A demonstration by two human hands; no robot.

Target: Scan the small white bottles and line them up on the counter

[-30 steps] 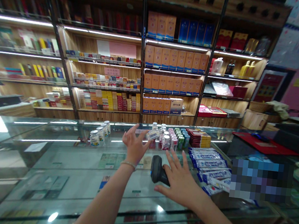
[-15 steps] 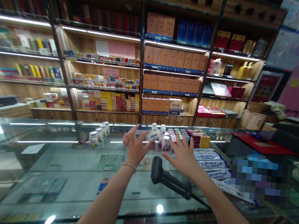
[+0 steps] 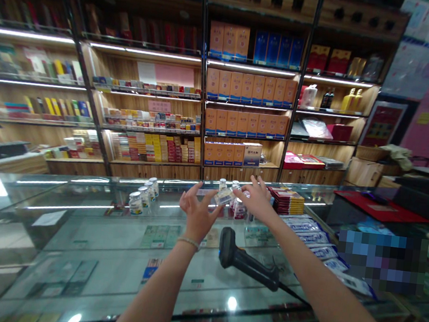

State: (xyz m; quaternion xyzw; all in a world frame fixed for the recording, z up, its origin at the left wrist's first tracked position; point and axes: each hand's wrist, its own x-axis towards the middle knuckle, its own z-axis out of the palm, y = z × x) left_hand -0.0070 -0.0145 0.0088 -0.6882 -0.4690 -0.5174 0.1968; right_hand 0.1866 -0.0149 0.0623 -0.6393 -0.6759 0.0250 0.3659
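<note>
Between the thumb and forefinger of my left hand (image 3: 198, 215) is a small clear container with a pale label (image 3: 224, 197), tilted. My right hand (image 3: 256, 199) is beside it, over a group of small bottles; what its fingers hold, if anything, is hidden. A white-capped bottle (image 3: 239, 209) stands just below the right hand. To the left, several white-capped bottles (image 3: 136, 203) stand in a row on the glass counter (image 3: 111, 252). A black handheld scanner (image 3: 249, 263) lies below both hands.
Stacked red and yellow packs (image 3: 288, 201) and blue-white packets (image 3: 312, 238) lie right of the hands. A red mat (image 3: 377, 208) is farther right. Shelves of orange boxes (image 3: 251, 88) rise behind the counter.
My right hand has moved left and inward, close to the container in my left hand, and its spread fingers have drawn nearer together. The left hand still holds the container.
</note>
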